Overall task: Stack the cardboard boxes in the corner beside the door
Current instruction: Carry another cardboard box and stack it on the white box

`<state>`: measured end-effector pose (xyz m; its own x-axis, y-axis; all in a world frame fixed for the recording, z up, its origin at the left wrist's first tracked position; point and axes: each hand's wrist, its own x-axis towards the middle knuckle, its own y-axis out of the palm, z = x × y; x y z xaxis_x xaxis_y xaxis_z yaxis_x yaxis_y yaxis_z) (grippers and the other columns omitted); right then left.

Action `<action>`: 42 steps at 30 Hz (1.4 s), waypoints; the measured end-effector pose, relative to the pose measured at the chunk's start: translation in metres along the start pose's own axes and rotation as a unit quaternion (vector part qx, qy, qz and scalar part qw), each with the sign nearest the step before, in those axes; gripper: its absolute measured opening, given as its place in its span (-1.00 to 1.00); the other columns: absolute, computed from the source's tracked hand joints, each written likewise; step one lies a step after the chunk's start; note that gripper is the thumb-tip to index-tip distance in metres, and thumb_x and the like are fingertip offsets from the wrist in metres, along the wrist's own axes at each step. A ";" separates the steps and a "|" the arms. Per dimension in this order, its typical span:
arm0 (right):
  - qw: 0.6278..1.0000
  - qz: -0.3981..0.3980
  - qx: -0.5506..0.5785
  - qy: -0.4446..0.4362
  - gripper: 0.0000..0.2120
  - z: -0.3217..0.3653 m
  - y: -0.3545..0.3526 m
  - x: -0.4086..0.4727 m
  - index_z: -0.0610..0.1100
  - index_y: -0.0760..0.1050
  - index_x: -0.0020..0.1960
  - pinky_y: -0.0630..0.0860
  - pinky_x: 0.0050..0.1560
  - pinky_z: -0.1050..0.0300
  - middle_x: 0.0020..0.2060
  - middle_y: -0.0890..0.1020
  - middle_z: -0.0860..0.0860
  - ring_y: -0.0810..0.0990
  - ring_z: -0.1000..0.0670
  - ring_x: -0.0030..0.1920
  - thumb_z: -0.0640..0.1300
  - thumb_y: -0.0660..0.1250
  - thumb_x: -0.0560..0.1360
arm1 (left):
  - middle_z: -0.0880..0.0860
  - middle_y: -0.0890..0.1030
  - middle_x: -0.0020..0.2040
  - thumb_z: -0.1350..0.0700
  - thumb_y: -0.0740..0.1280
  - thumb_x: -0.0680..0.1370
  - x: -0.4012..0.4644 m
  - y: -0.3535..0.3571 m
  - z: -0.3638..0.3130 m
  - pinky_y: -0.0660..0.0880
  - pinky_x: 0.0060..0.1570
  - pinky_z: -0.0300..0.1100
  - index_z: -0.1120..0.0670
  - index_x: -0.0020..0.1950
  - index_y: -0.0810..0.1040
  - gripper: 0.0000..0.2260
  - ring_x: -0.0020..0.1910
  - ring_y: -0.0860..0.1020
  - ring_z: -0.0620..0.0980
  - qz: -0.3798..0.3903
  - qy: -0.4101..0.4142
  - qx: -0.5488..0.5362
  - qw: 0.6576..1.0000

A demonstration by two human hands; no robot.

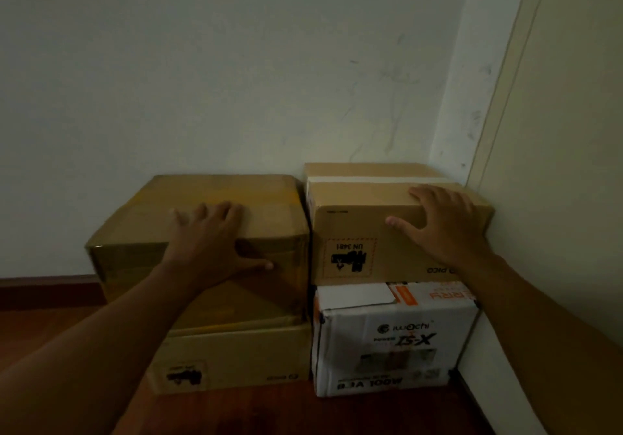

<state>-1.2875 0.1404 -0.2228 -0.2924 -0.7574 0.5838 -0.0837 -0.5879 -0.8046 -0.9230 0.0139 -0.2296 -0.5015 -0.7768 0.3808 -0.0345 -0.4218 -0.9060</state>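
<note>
Four boxes form two stacks of two in the corner by the cream door frame (499, 104). A glossy tape-wrapped brown carton (215, 232) tops a plain brown one (236, 357); a taped brown carton (371, 232) tops a white printed box (387, 343). The left hand (215, 239) and right hand (441, 222) lie flat, fingers spread, on the upper cartons' front edges.

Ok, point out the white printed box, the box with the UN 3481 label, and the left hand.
white printed box (391, 340), head view, front face.
box with the UN 3481 label (354, 225), head view, front face.
left hand (212, 242), head view, back of hand.
</note>
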 end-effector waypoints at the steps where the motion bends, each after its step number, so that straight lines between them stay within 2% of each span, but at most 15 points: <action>1: 1.000 -0.002 0.002 0.000 -0.14 -0.001 0.001 0.001 0.02 0.34 0.44 0.15 0.47 -0.18 0.39 0.46 -0.06 0.38 -0.16 0.38 0.57 0.06 0.36 | 0.06 0.38 0.45 -0.70 0.00 0.12 0.004 0.001 0.002 0.35 0.21 0.30 0.00 0.46 0.28 0.11 0.34 0.41 0.21 0.001 0.016 0.010 1.000; 5: 1.000 -0.022 -0.007 -0.007 -0.13 -0.007 0.010 0.006 0.01 0.36 0.41 0.15 0.45 -0.19 0.35 0.48 -0.08 0.40 -0.18 0.35 0.58 0.05 0.34 | 0.06 0.49 0.35 -0.69 0.07 0.12 0.018 0.006 0.013 0.46 0.08 0.12 -0.01 0.39 0.39 0.06 0.25 0.50 0.17 -0.036 0.050 -0.003 0.998; 9: 1.000 -0.017 -0.012 -0.003 -0.13 -0.007 0.011 0.005 0.01 0.36 0.41 0.14 0.44 -0.21 0.36 0.47 -0.11 0.39 -0.19 0.36 0.57 0.07 0.33 | 0.08 0.50 0.36 -0.69 0.04 0.12 0.015 0.010 0.020 0.46 0.16 0.14 0.02 0.41 0.39 0.09 0.28 0.49 0.17 -0.046 0.066 -0.019 0.997; 11: 1.000 0.023 -0.016 0.013 -0.09 -0.003 0.003 0.004 0.02 0.31 0.46 0.10 0.48 -0.22 0.43 0.40 -0.11 0.31 -0.20 0.44 0.58 0.06 0.31 | 0.08 0.42 0.41 -0.67 0.11 0.13 0.012 0.004 0.016 0.38 0.26 0.20 0.00 0.44 0.31 0.07 0.37 0.40 0.19 -0.020 0.053 -0.016 0.998; 14: 0.996 0.066 -0.012 0.055 -0.05 0.012 -0.007 -0.008 0.03 0.05 0.60 -0.08 0.55 -0.24 0.61 0.07 -0.08 -0.04 -0.18 0.59 0.50 0.20 0.39 | 0.12 0.20 0.56 -0.54 0.30 0.24 -0.004 0.000 0.003 0.08 0.41 0.41 0.06 0.55 0.14 0.07 0.56 0.07 0.30 -0.007 0.028 -0.034 0.999; 16: 0.998 -0.013 0.033 0.053 -0.04 0.032 -0.005 -0.038 -0.03 -0.09 0.63 -0.05 0.55 -0.27 0.62 -0.02 -0.10 -0.10 -0.19 0.60 0.35 0.31 0.46 | 0.16 0.11 0.60 -0.45 0.35 0.32 -0.030 0.004 -0.007 0.02 0.43 0.43 0.11 0.59 0.07 0.05 0.58 -0.05 0.30 -0.072 0.033 -0.049 0.996; 18: 0.987 -0.089 0.127 0.044 -0.05 0.059 0.010 -0.083 -0.07 -0.12 0.63 0.02 0.55 -0.24 0.63 -0.05 -0.09 -0.09 -0.16 0.61 0.28 0.32 0.49 | 0.18 0.06 0.62 -0.38 0.33 0.40 -0.064 0.019 -0.016 0.01 0.46 0.39 0.15 0.61 0.04 -0.02 0.59 -0.06 0.27 -0.140 0.053 -0.061 0.987; 20: 0.986 -0.050 0.159 0.026 -0.01 0.080 0.037 -0.130 -0.05 -0.20 0.63 0.01 0.56 -0.21 0.63 -0.14 -0.04 -0.18 -0.09 0.62 0.33 0.28 0.49 | 0.19 0.00 0.63 -0.35 0.34 0.42 -0.094 0.043 -0.022 -0.01 0.47 0.38 0.18 0.62 0.01 0.00 0.59 -0.07 0.26 -0.147 0.067 -0.054 0.985; 22: 0.992 0.023 0.127 0.011 0.03 0.087 0.070 -0.161 -0.06 -0.25 0.63 -0.04 0.57 -0.23 0.63 -0.21 -0.04 -0.27 -0.04 0.61 0.46 0.17 0.45 | 0.19 -0.04 0.63 -0.35 0.41 0.36 -0.107 0.065 -0.020 -0.01 0.46 0.39 0.19 0.62 -0.02 0.08 0.59 -0.08 0.27 -0.127 0.045 -0.039 0.990; 25: 0.997 0.061 0.047 0.013 0.09 0.088 0.107 -0.177 -0.15 -0.21 0.63 -0.03 0.57 -0.25 0.62 -0.16 -0.13 -0.23 -0.11 0.61 0.56 0.02 0.41 | 0.20 -0.07 0.63 -0.30 0.53 0.26 -0.100 0.078 -0.013 -0.05 0.43 0.44 0.18 0.62 -0.03 0.17 0.59 -0.10 0.29 -0.099 0.016 -0.021 0.995; 31: 1.000 0.016 0.004 0.015 0.10 0.091 0.131 -0.164 -0.22 -0.03 0.62 -0.11 0.57 -0.22 0.61 0.00 -0.21 -0.07 -0.22 0.61 0.54 0.11 0.40 | 0.20 -0.10 0.62 -0.22 0.60 0.20 -0.082 0.106 -0.005 -0.10 0.37 0.53 0.15 0.62 -0.01 0.21 0.57 -0.16 0.34 -0.116 0.029 0.001 0.993; 37: 0.997 0.071 -0.024 0.032 0.08 0.097 0.111 -0.167 -0.19 -0.05 0.62 -0.12 0.58 -0.18 0.61 0.02 -0.19 -0.06 -0.21 0.61 0.54 0.10 0.41 | 0.18 -0.15 0.63 -0.30 0.54 0.24 -0.096 0.083 -0.010 -0.04 0.37 0.53 0.13 0.63 -0.07 0.20 0.57 -0.19 0.32 -0.062 0.017 -0.011 0.998; 39: 0.994 0.106 -0.023 0.031 0.03 0.103 0.095 -0.169 -0.16 -0.08 0.63 -0.11 0.58 -0.17 0.62 0.01 -0.17 -0.09 -0.18 0.61 0.48 0.15 0.44 | 0.17 -0.18 0.63 -0.34 0.45 0.33 -0.103 0.067 -0.014 0.02 0.39 0.47 0.13 0.63 -0.08 0.12 0.57 -0.21 0.32 -0.038 0.013 -0.013 0.999; 42: 0.985 0.157 0.039 0.054 -0.13 0.104 0.058 -0.165 -0.12 -0.04 0.62 -0.09 0.58 -0.08 0.63 0.00 -0.09 -0.12 -0.09 0.61 0.30 0.23 0.53 | 0.19 -0.13 0.63 -0.23 0.32 0.50 -0.109 0.032 -0.022 0.10 0.46 0.36 0.11 0.62 0.02 -0.15 0.58 -0.13 0.32 -0.006 0.007 -0.048 0.999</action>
<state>-1.1451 0.2018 -0.3551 -0.3917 -0.8733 0.2895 0.0987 -0.3527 -0.9305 -0.8890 0.0954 -0.3043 -0.5130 -0.7652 0.3891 -0.1234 -0.3828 -0.9156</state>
